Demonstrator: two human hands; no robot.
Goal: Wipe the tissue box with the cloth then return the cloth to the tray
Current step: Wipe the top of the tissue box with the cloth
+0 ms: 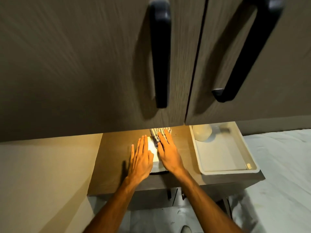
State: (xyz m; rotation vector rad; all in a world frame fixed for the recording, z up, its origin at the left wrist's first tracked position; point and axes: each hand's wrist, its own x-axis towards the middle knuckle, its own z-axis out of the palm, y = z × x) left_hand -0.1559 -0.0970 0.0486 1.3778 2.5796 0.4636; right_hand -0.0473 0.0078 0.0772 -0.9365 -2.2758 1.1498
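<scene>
A white tissue box sits on the wooden nightstand top, brightly lit from above. My left hand lies flat on the box's left side, fingers straight and together. My right hand presses flat on a grey-and-white striped cloth that lies over the box's far right part. The cloth's far end is partly hidden under the cupboard edge. A white tray stands to the right on the same top, apart from both hands.
Two cupboard doors with black handles hang low just above the nightstand. A pale round object lies in the tray's far corner and a small item in its near right corner. A white bed sheet lies at the right.
</scene>
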